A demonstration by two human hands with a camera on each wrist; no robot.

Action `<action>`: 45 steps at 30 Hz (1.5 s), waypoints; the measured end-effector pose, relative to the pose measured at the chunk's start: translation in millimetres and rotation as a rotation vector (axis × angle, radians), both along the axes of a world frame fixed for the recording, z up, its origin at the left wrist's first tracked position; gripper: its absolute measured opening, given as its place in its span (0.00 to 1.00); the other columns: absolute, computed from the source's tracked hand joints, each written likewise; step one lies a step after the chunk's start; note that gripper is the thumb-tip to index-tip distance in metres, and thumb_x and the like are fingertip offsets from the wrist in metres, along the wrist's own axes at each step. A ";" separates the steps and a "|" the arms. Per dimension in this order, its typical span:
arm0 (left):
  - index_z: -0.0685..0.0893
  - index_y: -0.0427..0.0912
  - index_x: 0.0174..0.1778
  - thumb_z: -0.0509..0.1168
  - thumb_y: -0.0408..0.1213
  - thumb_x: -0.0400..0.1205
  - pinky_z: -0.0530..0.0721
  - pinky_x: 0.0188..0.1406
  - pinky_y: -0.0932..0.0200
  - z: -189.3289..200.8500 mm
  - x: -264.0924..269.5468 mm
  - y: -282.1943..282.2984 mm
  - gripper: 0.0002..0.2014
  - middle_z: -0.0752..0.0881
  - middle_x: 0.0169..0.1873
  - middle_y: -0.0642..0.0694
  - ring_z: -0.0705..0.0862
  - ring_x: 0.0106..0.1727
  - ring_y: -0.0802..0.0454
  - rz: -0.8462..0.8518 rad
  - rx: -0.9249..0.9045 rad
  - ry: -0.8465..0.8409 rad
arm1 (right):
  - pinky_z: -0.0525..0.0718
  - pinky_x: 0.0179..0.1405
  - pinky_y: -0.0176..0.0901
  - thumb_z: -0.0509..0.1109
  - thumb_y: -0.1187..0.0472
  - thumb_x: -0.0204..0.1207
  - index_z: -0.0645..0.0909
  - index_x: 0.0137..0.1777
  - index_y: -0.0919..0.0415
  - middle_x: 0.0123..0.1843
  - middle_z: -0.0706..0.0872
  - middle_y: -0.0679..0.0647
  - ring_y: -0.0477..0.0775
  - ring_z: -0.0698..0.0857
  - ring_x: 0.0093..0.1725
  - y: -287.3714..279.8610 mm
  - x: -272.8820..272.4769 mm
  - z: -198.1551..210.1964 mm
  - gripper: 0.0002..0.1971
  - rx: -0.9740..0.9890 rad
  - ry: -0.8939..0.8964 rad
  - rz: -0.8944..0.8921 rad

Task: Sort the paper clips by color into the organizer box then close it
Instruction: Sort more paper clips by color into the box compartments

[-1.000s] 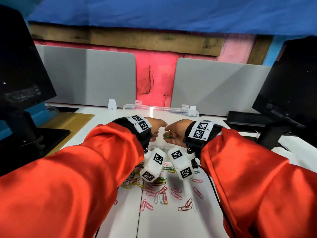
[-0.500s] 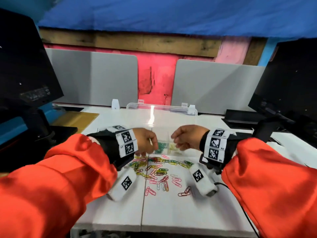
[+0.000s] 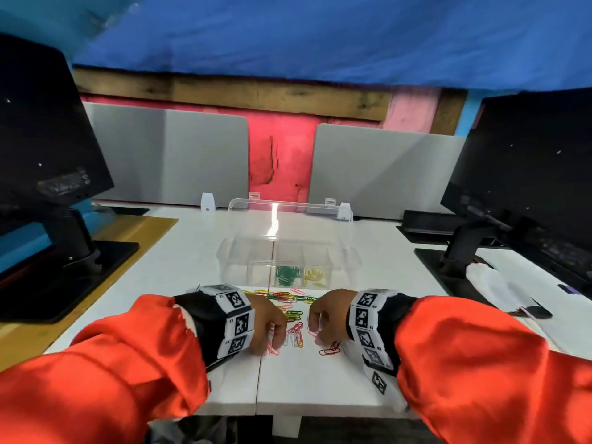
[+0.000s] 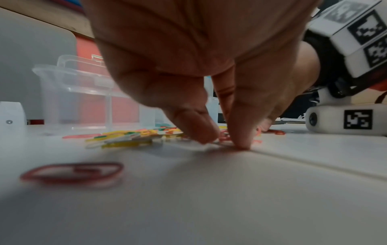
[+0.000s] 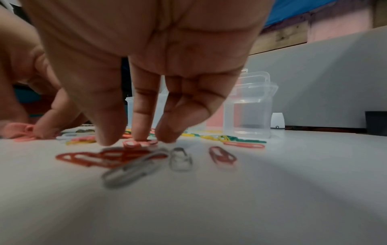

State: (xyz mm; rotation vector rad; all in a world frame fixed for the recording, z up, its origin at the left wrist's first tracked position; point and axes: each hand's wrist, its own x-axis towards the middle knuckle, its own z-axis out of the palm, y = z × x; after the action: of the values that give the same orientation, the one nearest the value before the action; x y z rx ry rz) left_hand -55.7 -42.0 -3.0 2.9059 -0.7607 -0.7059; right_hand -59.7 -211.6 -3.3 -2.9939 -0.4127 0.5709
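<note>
The clear organizer box [image 3: 347,256] stands open, its lid [image 3: 290,216] tipped back. One compartment holds green clips [image 3: 287,275], the one to its right yellow clips [image 3: 315,275]. Loose mixed-colour clips [image 3: 290,299] lie on the white table in front of the box. My left hand [image 3: 274,346] is down on the table, thumb and forefinger [image 4: 240,137] pinching a red clip [image 4: 225,137]. My right hand [image 3: 315,336] also reaches down, thumb and fingertips closing on a red clip [image 5: 136,143]. Red and grey clips [image 5: 134,167] lie just in front of it.
Black monitors on stands flank the table, one at the left [image 3: 48,149] and one at the right [image 3: 525,174]. Grey divider panels [image 3: 166,158] stand behind the box. A lone red clip [image 4: 73,172] lies near my left hand. The table's front edge [image 3: 304,408] is close to me.
Both hands have drawn back from over the box toward me and dropped onto the loose clips. The box and its sorted clips are now uncovered.
</note>
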 end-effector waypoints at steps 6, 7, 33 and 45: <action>0.87 0.52 0.52 0.73 0.39 0.73 0.68 0.33 0.74 -4.0 1.8 -7.0 0.12 0.81 0.37 0.59 0.74 0.34 0.65 0.022 0.021 -0.055 | 0.70 0.32 0.29 0.71 0.58 0.74 0.78 0.41 0.52 0.45 0.81 0.47 0.47 0.77 0.45 0.1 3.1 -1.6 0.04 -0.032 -0.007 0.062; 0.87 0.51 0.52 0.73 0.39 0.74 0.68 0.32 0.74 -3.4 2.8 -8.5 0.11 0.80 0.36 0.59 0.72 0.31 0.66 0.018 0.022 -0.048 | 0.69 0.31 0.28 0.71 0.59 0.74 0.77 0.37 0.51 0.44 0.81 0.47 0.47 0.77 0.45 0.1 3.9 -2.8 0.06 -0.040 -0.012 0.073; 0.84 0.51 0.37 0.74 0.39 0.72 0.72 0.31 0.73 -0.8 8.1 -10.9 0.04 0.83 0.35 0.57 0.75 0.31 0.65 0.035 -0.009 0.025 | 0.70 0.29 0.25 0.70 0.63 0.74 0.73 0.30 0.48 0.35 0.78 0.41 0.41 0.75 0.35 -2.3 3.1 -1.0 0.14 0.024 0.006 0.084; 0.84 0.40 0.28 0.69 0.24 0.76 0.78 0.26 0.68 33.8 17.6 23.3 0.11 0.82 0.25 0.44 0.79 0.22 0.57 0.528 -0.741 0.198 | 0.78 0.14 0.30 0.48 0.79 0.78 0.73 0.34 0.67 0.31 0.74 0.60 0.49 0.82 0.16 -35.6 9.2 35.0 0.17 0.918 0.252 -0.558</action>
State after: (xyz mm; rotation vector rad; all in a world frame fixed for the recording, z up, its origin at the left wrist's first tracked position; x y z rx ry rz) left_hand -38.1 -18.7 30.8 2.1630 -0.1476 -0.4936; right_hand -50.5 -247.2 31.7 -1.9863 0.1605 0.4970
